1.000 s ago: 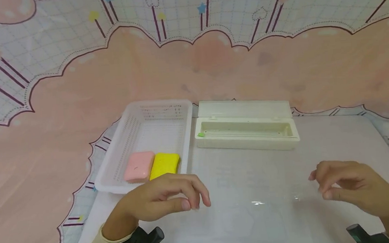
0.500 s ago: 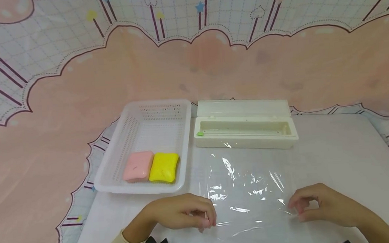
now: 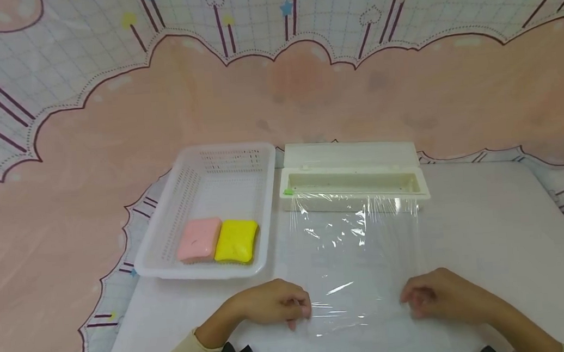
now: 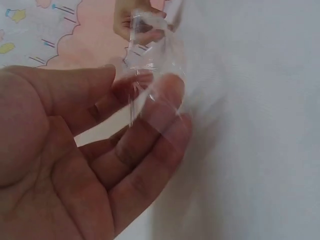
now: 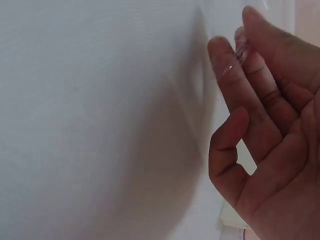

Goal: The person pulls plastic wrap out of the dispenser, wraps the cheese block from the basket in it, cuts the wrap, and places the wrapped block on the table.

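A pink block (image 3: 199, 239) and yellow block (image 3: 236, 241) lie side by side in a basket (image 3: 200, 271). Patterned cloth (image 3: 208, 110) spreads behind.

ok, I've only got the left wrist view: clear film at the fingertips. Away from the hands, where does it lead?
Observer: Head view: the clear film runs back to the front edge of a pale long box.
Operator: Is that open?
Observer: Yes, its lid is swung back behind it.
Operator: And left of it?
Observer: A white basket holding a pink block and a yellow block side by side.
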### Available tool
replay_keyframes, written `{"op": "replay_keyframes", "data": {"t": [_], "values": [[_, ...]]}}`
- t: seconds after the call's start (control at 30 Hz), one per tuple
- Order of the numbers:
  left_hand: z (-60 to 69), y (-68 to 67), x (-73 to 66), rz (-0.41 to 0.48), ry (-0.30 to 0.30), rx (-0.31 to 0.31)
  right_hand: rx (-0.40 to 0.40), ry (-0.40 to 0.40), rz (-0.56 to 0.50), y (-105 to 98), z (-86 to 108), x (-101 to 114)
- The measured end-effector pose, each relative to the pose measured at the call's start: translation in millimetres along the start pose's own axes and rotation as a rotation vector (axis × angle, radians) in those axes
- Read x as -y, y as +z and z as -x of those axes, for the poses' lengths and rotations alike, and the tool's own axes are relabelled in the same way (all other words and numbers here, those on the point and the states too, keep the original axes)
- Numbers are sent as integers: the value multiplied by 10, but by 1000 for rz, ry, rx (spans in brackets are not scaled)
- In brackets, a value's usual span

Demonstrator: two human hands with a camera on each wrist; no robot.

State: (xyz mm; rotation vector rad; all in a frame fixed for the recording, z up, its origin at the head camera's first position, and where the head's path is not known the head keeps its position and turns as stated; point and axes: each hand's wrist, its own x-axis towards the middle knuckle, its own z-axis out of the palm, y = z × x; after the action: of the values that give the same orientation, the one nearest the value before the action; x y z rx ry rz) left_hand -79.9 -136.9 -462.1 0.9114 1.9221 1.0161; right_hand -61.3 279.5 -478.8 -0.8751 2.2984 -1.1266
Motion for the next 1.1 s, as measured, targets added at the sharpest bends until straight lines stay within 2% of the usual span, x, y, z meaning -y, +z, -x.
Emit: {"op": "replay_keyframes", "data": {"t": [0.07, 0.23, 0.37, 0.5, 0.6, 0.7, 0.77, 0.87, 1.0, 1.1], "values": [[-22, 28, 15, -37, -22, -23, 8, 34, 6, 4, 2, -12], [-41, 80, 24, -29, -80, -88, 4, 153, -24, -34, -7, 1], [-55, 114, 31, 7, -129, -172, -19, 275, -61, -61, -36, 25], [-81, 172, 14, -21, -182, -276, -59, 334, -32, -30, -47, 24], [-93, 246, -41, -112, -238, -356, -96, 367, -5, 27, -54, 33], [-95, 313, -132, -194, -301, -397, -140, 374, 56, 95, -75, 49], [-87, 349, -180, -263, -322, -413, -154, 369, 115, 128, -79, 61], [-77, 384, -203, -398, -323, -442, -152, 361, 212, 151, -70, 73], [-55, 416, -174, -609, -320, -468, -143, 397, 362, 159, -43, 96], [-41, 435, -133, -775, -301, -466, -185, 398, 482, 176, -21, 109]]}}
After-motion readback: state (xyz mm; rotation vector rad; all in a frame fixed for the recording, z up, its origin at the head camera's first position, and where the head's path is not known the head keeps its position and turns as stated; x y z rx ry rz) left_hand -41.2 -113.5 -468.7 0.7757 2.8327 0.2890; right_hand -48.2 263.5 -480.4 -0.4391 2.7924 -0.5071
